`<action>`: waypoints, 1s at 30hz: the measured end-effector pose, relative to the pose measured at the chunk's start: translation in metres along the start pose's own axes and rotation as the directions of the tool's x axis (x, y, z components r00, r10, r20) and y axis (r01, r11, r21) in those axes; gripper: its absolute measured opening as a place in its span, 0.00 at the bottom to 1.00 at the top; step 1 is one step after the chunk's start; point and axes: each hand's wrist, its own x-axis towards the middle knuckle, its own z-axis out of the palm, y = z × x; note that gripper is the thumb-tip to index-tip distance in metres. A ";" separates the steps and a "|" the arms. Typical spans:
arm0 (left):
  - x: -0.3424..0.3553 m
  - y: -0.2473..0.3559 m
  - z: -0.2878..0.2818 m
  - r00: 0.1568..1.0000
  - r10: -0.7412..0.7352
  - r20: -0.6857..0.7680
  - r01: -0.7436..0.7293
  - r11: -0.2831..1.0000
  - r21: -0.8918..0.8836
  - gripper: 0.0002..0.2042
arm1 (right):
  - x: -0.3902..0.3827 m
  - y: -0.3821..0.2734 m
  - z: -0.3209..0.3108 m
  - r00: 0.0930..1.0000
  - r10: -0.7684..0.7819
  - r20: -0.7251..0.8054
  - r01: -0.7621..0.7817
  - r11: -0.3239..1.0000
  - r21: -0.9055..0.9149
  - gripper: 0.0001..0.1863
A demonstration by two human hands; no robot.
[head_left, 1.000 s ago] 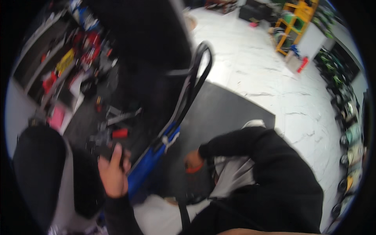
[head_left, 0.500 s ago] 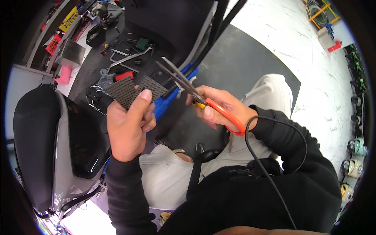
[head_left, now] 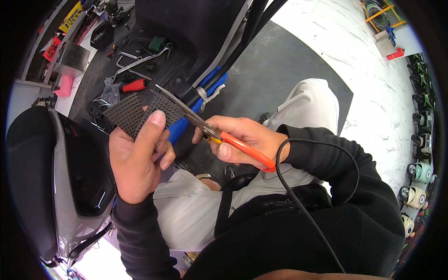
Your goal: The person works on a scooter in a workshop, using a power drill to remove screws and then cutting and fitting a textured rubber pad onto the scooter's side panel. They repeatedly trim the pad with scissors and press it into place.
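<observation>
My left hand pinches a dark, studded square pad, which has a split or notch near its middle, under my thumb. My right hand grips scissors with orange handles and a bit of yellow near the pivot. Their blades lie across the upper right part of the pad; whether they are cutting into it is unclear. Behind the pad is a blue part beside black tubes and a clamp. A black cable hangs over my right wrist and down my front.
A dark deck holds wrenches, a red-handled tool and a plastic bag. A grey-and-black padded vehicle part stands at left, shelves beyond. Small wheeled vehicles line the right, near a yellow rack.
Both hands have shifted toward the left over the last half second, and the scissor blades have come down onto the pad. A second ago the view was blurred and turned further up.
</observation>
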 end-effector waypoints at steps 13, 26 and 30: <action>0.002 0.000 0.004 1.000 0.011 -0.028 -0.009 0.997 0.075 0.09 | -0.002 -0.001 -0.004 1.000 0.014 -0.023 -0.015 0.998 -0.060 0.24; 0.003 -0.001 0.012 0.996 0.028 -0.079 -0.020 0.995 0.101 0.12 | -0.001 0.001 -0.005 0.999 0.022 -0.025 -0.024 0.998 -0.065 0.37; 0.003 -0.004 0.010 0.997 0.022 -0.079 -0.014 0.994 0.106 0.12 | -0.001 0.001 -0.007 1.000 0.005 -0.013 -0.007 0.994 -0.113 0.29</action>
